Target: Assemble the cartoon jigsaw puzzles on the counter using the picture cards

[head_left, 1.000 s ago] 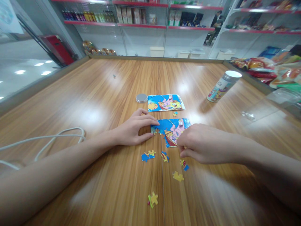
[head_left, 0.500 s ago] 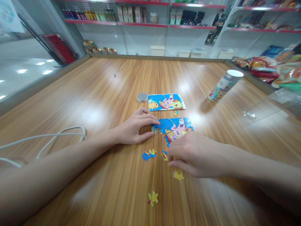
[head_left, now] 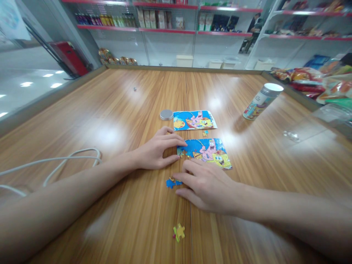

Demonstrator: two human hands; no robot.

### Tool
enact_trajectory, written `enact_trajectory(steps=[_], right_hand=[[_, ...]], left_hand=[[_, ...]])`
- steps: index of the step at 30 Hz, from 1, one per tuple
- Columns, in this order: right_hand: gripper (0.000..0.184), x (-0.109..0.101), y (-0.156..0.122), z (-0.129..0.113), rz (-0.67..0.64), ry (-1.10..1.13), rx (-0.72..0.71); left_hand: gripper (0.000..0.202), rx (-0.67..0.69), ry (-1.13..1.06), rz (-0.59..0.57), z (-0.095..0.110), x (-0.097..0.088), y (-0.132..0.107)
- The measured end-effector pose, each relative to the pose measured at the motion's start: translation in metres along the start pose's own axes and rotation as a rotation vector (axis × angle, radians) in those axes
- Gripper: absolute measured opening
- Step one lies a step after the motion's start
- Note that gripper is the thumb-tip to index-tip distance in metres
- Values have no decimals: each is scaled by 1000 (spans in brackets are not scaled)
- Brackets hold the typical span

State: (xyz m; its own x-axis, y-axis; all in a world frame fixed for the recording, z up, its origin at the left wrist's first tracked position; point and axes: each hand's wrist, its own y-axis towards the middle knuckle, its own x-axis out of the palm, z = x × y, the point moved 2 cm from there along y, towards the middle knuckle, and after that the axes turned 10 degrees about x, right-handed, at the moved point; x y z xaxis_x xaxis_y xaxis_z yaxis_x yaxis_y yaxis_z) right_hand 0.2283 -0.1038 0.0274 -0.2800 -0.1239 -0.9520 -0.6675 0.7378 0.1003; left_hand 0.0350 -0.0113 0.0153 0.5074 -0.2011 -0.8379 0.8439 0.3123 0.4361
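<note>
A partly joined jigsaw puzzle (head_left: 213, 148) with a pink starfish and a yellow sponge figure lies flat on the table. My left hand (head_left: 162, 148) rests at its left edge, fingers spread, fingertips on the puzzle's left side. Below the puzzle, my right hand (head_left: 202, 183) is over loose pieces, thumb and index finger apart. Its fingertips reach the blue puzzle pieces (head_left: 170, 183) and partly cover them. A yellow puzzle piece (head_left: 179, 231) lies nearer to me. Above the puzzle are a small loose piece (head_left: 205, 133) and the picture card (head_left: 195, 120) with the same scene.
Left of the card is a round metal lid (head_left: 166, 114). A printed cardboard tube (head_left: 262, 101) stands at the right, by a clear plastic container (head_left: 330, 113). A white cable (head_left: 71, 157) curls at the left. Snack bags (head_left: 305, 79) lie beyond the right edge.
My right hand has moved left from the puzzle's lower right to the blue pieces, uncovering the sponge figure. Two loose pieces are now out of sight behind it. My left hand stays put.
</note>
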Motion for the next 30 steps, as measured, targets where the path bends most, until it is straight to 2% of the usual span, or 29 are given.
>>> enact_trajectory(steps=[2,4,6,10,13,19,24,26,28,30], right_hand=[[29,2,-1,0,15,15,9],[28,3,-4,1,43,32,-11],[26,3,-7,2,68,55,-42],[21,3,-10,5,82,78,-57],[19,1,-10,5,65,98,-27],[25,-3,-11,9,51,97,87],[20,1,-10,8,26,106,92],[17,2,-9,8,14,131,96],[15,-1,-7,11,21,173,96],[14,-11,-5,16,46,216,101]], left_hand=[[34,8,16,16,2,-4,1],[21,10,30,28,9,-11,4],[13,-4,21,-19,21,-21,9],[30,-159,7,-357,53,-32,14],[32,-205,97,-495,68,-28,10],[22,-194,108,-476,67,-16,-1],[23,-200,87,-555,68,-25,1],[20,-172,65,-550,67,-28,6],[12,-115,39,-448,61,-28,11],[11,-56,48,-254,52,-25,15]])
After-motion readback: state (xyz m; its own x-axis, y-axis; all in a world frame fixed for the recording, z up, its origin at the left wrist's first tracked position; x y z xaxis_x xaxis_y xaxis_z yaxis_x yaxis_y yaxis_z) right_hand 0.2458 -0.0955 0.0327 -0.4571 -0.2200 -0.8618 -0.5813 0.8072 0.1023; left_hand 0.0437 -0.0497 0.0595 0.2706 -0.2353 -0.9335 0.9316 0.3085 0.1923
